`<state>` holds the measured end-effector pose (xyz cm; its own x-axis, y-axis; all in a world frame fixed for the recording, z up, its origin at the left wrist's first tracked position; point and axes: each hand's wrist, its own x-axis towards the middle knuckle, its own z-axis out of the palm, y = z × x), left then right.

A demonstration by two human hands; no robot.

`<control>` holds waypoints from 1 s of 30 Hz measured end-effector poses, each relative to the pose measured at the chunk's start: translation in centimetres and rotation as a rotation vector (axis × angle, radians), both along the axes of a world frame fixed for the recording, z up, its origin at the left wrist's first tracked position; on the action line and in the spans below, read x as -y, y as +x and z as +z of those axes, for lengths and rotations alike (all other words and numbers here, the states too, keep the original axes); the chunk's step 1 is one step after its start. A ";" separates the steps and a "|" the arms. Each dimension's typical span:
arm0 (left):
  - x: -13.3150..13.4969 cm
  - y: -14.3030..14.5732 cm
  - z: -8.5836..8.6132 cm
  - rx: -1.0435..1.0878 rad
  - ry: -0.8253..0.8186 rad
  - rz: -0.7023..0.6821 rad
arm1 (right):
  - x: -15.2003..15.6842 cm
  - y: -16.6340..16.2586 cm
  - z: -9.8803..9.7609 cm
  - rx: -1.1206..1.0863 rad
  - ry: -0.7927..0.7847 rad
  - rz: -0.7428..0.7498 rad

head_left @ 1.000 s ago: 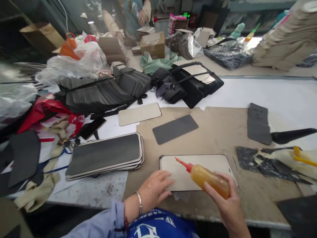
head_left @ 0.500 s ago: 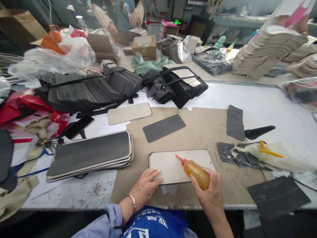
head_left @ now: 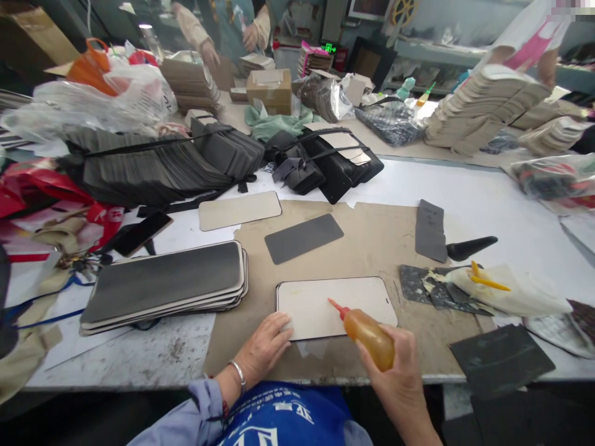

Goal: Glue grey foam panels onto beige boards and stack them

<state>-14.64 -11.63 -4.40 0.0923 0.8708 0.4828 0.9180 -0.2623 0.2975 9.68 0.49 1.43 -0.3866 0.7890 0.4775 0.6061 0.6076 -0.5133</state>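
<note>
Writing: the blue apron (head_left: pixel 290 416) carries white print, including larger characters, partly folded and at an angle; it cannot be read with certainty. The small grey piece (head_left: pixel 430 232) at the right bears faint marks, too small to read. A white emblem shows on the red bag (head_left: pixel 53 189) at the left, and dark lettering, not legible, on the clear plastic bag (head_left: pixel 139 93). At the back, a lit green sign (head_left: pixel 329 48) shows an arrow. No brand can be made out on the bottle (head_left: pixel 369 339).

Grip: the right hand (head_left: pixel 395 368) is closed around the amber bottle, thumb on the near side. The bottle is tilted, its red nozzle (head_left: pixel 341 311) pointing up and left over the pale panel (head_left: pixel 309 311); whether the tip touches the surface cannot be told. The left hand (head_left: pixel 263 347) is spread and grasps nothing, its fingertips at the panel's near left corner.

Position: the panel lies flat on the brown sheet (head_left: pixel 372 248), close to the table's near edge, with a faint yellowish streak near its far left. The stack of dark-topped panels (head_left: pixel 170 282) lies to its left, apart from it; a grey panel (head_left: pixel 304 238) lies beyond it.
</note>
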 end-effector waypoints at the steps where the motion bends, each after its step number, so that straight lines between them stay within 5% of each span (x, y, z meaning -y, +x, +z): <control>1: 0.2 0.0 -0.2 0.012 0.026 0.021 | 1.2 -1.0 0.1 -0.014 -0.029 0.064; 7: 1.1 0.1 -0.7 0.079 0.036 0.074 | 5.5 -4.4 0.1 -0.002 -0.113 0.253; 17: 0.6 -0.3 -0.4 0.034 0.026 0.041 | -0.4 5.9 -0.8 0.164 0.127 -0.257; 20: 0.6 -0.3 -0.4 0.020 0.040 0.032 | -0.2 6.9 -0.5 0.192 0.137 -0.321; 27: 0.5 -0.6 0.0 -0.056 0.081 -0.002 | 5.9 0.9 0.1 0.037 -0.083 0.043; 30: 0.4 -0.7 0.2 -0.067 0.095 -0.012 | 5.7 1.5 -0.5 0.040 -0.099 0.035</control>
